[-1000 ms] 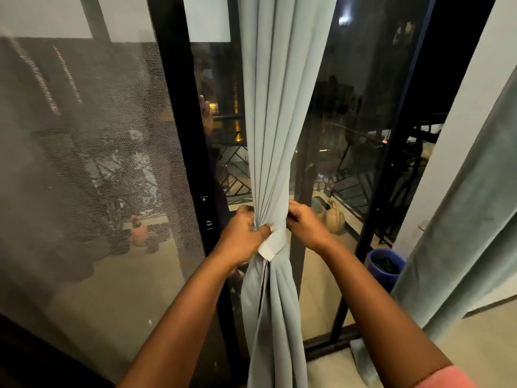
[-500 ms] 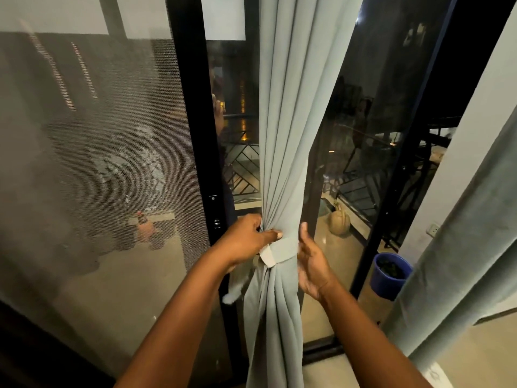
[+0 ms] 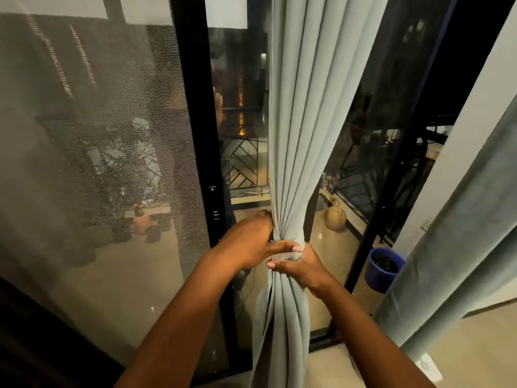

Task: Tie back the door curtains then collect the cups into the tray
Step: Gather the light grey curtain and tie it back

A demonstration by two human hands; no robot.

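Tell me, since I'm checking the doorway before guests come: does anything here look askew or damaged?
Nothing stands out. The gathered curtain hangs in even folds, cinched at the tie-back band, where the left hand and right hand both grip it. The mesh screen shows no tear.

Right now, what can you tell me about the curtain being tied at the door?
The curtain is pale grey-green cloth, matte and fairly heavy-looking, hanging in long vertical folds in front of the dark glass door. It is gathered into a narrow waist about two thirds of the way down, then flares out again below. A light tie band wraps the waist. The left hand presses the bunch from the left with its thumb over the band; the right hand closes its grip round the gather just beneath.
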